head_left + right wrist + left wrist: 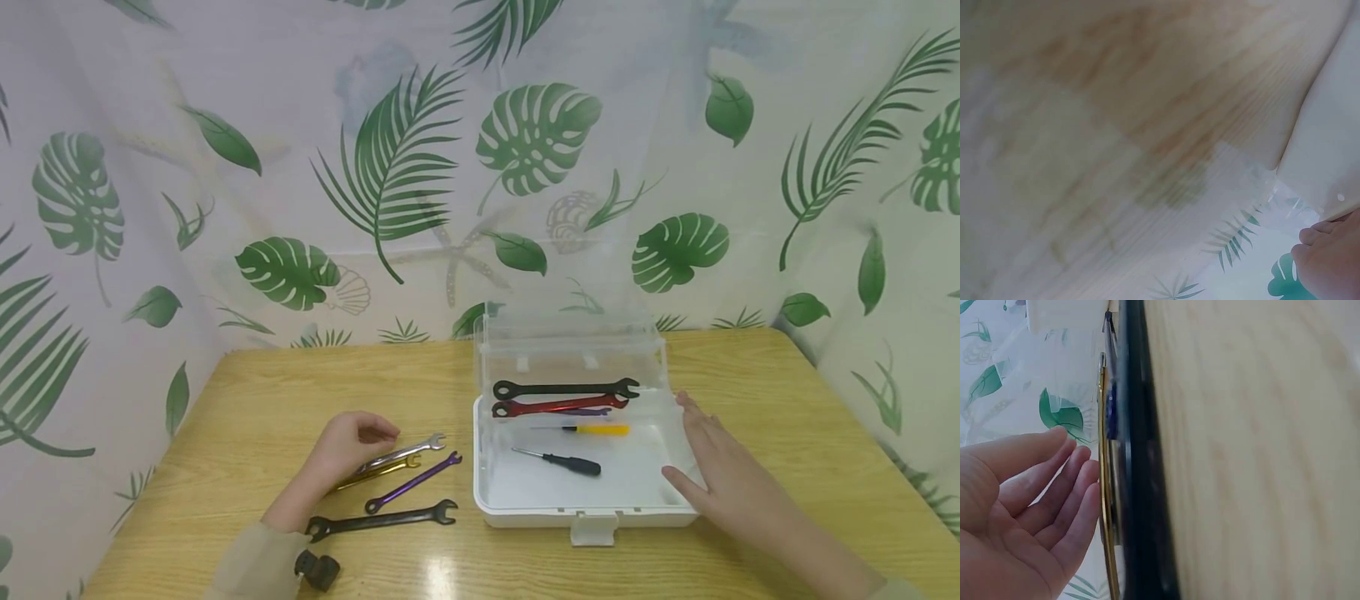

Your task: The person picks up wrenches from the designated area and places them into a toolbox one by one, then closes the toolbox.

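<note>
Holding nothing, my left hand (347, 447) curves loosely beside four wrenches (412, 483) still out toward the left edge of the worktop (487, 571); my right hand (723, 471) spreads against the box (525, 520), three wrenches (558, 407) and two screwdrivers (577, 464) already inside.

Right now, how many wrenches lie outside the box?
4: silver wrench and gold wrench at the left hand, black wrench nearest the head camera, purple wrench between. The hand may hide more.
</note>
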Demonstrator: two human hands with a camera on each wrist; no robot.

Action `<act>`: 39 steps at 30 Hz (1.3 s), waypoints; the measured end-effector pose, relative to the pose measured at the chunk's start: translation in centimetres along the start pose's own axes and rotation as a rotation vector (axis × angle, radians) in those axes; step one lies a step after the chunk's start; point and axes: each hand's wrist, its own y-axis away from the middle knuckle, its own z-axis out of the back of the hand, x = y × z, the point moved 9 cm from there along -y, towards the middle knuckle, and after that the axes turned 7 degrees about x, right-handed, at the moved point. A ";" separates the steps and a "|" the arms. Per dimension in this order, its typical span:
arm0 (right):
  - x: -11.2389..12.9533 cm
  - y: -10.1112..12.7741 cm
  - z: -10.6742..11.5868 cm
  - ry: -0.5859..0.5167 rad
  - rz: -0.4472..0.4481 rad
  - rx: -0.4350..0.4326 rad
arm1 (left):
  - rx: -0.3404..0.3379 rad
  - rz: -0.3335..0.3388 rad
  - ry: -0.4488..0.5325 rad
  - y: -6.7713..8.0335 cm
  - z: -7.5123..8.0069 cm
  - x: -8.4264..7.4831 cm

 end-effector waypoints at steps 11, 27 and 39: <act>-0.1 0.0 0.0 0.010 -0.011 0.011 | 0.058 -0.050 -0.036 -0.4 -0.6 0.5; 0.0 -0.1 0.0 -0.016 -0.018 0.022 | 0.058 -0.060 -0.150 -0.7 -1.2 -0.1; 0.0 -0.1 -0.1 -0.012 -0.026 0.029 | 0.074 -0.053 -0.135 -0.8 -1.3 0.2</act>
